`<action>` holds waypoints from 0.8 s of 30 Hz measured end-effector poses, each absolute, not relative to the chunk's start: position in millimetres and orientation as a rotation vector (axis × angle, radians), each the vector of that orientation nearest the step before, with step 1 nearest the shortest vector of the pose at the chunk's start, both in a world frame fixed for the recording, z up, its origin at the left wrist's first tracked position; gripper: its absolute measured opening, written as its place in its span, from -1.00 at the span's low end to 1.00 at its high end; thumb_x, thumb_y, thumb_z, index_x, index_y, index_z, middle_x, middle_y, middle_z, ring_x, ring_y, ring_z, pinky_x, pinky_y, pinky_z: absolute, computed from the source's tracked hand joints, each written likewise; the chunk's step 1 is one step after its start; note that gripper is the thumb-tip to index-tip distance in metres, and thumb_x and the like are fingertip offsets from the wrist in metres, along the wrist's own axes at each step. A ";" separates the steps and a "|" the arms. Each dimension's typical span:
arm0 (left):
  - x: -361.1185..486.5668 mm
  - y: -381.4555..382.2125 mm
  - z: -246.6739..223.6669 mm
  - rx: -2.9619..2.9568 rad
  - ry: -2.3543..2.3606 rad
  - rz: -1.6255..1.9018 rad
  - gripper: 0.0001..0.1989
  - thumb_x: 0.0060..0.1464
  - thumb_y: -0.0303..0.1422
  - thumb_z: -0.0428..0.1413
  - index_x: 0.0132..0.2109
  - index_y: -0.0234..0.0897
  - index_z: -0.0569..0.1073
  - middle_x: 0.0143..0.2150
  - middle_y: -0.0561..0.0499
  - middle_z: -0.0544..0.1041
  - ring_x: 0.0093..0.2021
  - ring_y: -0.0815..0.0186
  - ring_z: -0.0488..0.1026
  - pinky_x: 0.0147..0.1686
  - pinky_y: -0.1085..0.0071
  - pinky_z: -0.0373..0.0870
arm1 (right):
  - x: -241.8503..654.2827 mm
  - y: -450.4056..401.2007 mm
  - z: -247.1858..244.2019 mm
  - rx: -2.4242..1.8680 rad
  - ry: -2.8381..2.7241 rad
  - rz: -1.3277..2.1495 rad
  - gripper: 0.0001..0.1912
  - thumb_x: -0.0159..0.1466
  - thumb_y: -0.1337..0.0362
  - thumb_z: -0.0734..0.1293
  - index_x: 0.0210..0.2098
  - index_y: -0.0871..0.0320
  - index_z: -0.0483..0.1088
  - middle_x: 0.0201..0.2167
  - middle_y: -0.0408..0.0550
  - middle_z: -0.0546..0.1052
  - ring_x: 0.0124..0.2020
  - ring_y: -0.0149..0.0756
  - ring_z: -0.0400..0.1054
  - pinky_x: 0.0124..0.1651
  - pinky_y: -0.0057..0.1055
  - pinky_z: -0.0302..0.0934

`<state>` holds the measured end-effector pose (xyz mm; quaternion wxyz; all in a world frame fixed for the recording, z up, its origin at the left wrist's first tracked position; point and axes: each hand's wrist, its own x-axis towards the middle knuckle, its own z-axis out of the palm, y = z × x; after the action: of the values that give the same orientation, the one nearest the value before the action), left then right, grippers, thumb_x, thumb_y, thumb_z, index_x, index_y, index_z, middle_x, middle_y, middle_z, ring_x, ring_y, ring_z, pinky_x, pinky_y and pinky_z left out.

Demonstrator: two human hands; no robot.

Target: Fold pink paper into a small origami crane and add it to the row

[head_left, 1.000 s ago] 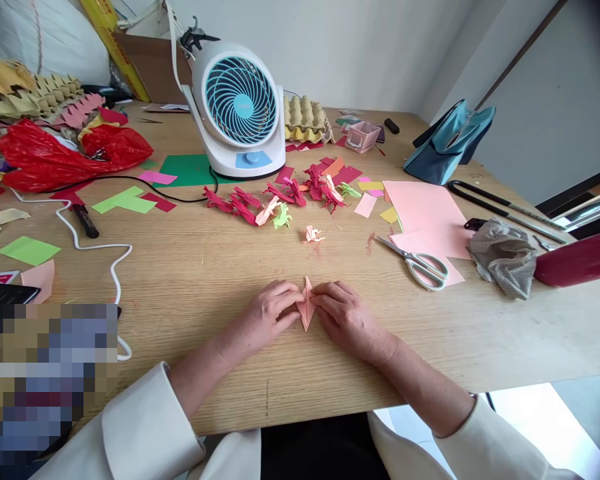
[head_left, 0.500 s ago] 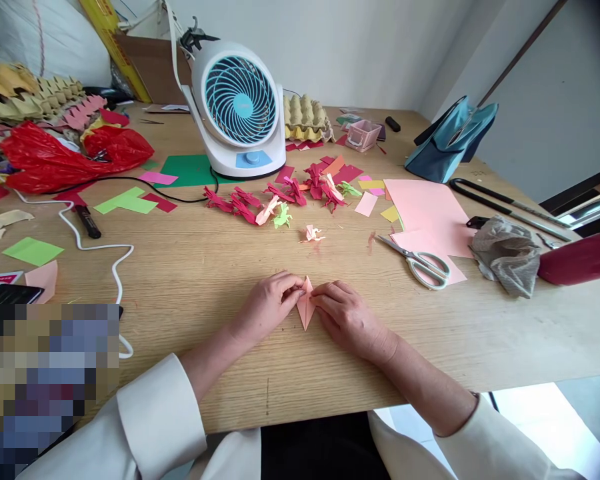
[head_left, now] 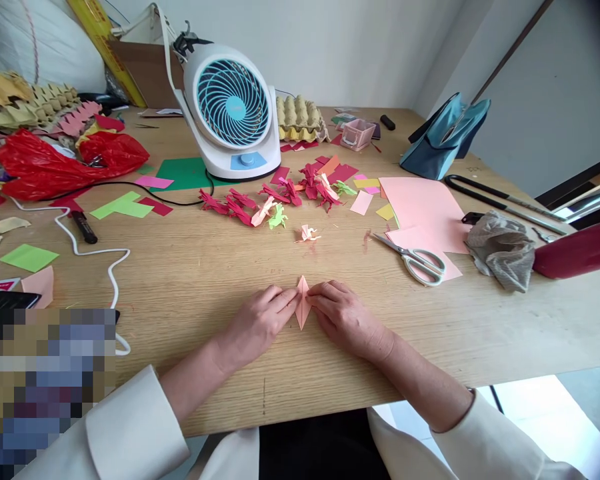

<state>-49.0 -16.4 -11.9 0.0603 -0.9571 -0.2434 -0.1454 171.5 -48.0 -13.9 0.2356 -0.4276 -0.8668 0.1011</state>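
Observation:
A small pink folded paper (head_left: 303,315), shaped like a narrow diamond with a crease down its middle, lies on the wooden table. My left hand (head_left: 261,319) has its fingers pressed together on the paper's left edge. On the opposite edge, the bent fingers of my right hand (head_left: 349,321) grip the paper, the fingertips partly hiding it. Just beyond it sits a little pale pink origami figure (head_left: 307,233). Farther back is a cluster of red, pink and green origami figures (head_left: 240,205).
Scissors (head_left: 420,261) rest on pink paper sheets (head_left: 425,203) to the right, near a crumpled grey cloth (head_left: 500,250) and a red bottle (head_left: 577,252). A white fan (head_left: 235,110) stands behind. A white cable (head_left: 114,273) and green paper (head_left: 29,257) lie left.
My left hand has shifted from pinching the paper's upper left side to lying flatter along its left edge. My right hand keeps its hold. The view has tilted slightly.

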 end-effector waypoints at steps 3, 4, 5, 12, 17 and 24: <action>-49.2 -18.6 -11.4 -2.863 -0.778 -0.323 -0.54 0.22 -0.61 -0.07 0.25 -0.40 0.29 0.12 -0.15 0.49 -0.11 0.19 0.39 -0.16 0.25 0.39 | 171.7 -48.0 -12.6 -1.173 -2.381 0.287 -0.76 0.35 0.48 0.19 -0.12 0.19 0.45 -0.18 0.07 0.49 -0.13 -0.19 0.32 -0.05 -0.22 0.30; -48.6 -19.1 -11.4 -2.860 -0.797 -0.303 -0.54 0.22 -0.60 -0.06 0.25 -0.39 0.29 0.12 -0.15 0.49 -0.11 0.19 0.39 -0.17 0.24 0.38 | 171.7 -48.2 -12.0 -1.172 -2.381 0.287 -0.76 0.35 0.48 0.19 -0.12 0.19 0.45 -0.18 0.07 0.49 -0.13 -0.19 0.32 -0.06 -0.22 0.30; -48.1 -19.5 -11.6 -2.861 -0.816 -0.289 -0.53 0.22 -0.60 -0.06 0.26 -0.38 0.29 0.12 -0.15 0.50 -0.11 0.19 0.39 -0.17 0.24 0.38 | 171.7 -48.4 -11.5 -1.170 -2.381 0.286 -0.76 0.35 0.48 0.19 -0.12 0.19 0.45 -0.18 0.08 0.48 -0.13 -0.19 0.32 -0.06 -0.22 0.31; -53.6 -15.7 -12.6 -2.989 -0.816 -0.335 -0.44 0.18 -0.61 -0.03 0.32 -0.33 0.23 0.21 -0.12 0.44 -0.05 0.20 0.36 -0.05 0.26 0.37 | 172.2 -48.5 -10.8 -1.169 -2.385 0.276 -0.75 0.35 0.48 0.18 -0.10 0.18 0.45 -0.17 0.08 0.49 -0.13 -0.18 0.33 -0.06 -0.21 0.31; -60.7 -9.7 -5.9 -3.056 -0.767 -0.283 -0.37 0.16 -0.64 -0.03 0.36 -0.27 0.17 0.27 -0.09 0.39 0.09 0.19 0.34 0.04 0.25 0.32 | 175.0 -47.1 -11.4 -1.144 -2.392 0.284 -0.75 0.36 0.47 0.19 -0.07 0.22 0.44 -0.14 0.10 0.50 -0.11 -0.18 0.34 -0.05 -0.22 0.32; -68.2 -9.2 -3.1 -3.095 -0.784 -0.193 -0.42 0.25 -0.44 0.07 0.37 -0.19 0.15 0.34 -0.06 0.31 0.31 0.08 0.17 0.18 0.14 0.19 | 177.0 -46.6 -12.0 -1.126 -2.413 0.299 -0.75 0.38 0.44 0.19 -0.03 0.20 0.43 -0.11 0.10 0.50 -0.10 -0.17 0.34 -0.04 -0.21 0.30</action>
<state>-68.2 -9.2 -3.1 -0.0282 -0.9672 -0.2449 -0.0605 177.0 -46.6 -12.0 0.2291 -0.4091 -0.8765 0.1087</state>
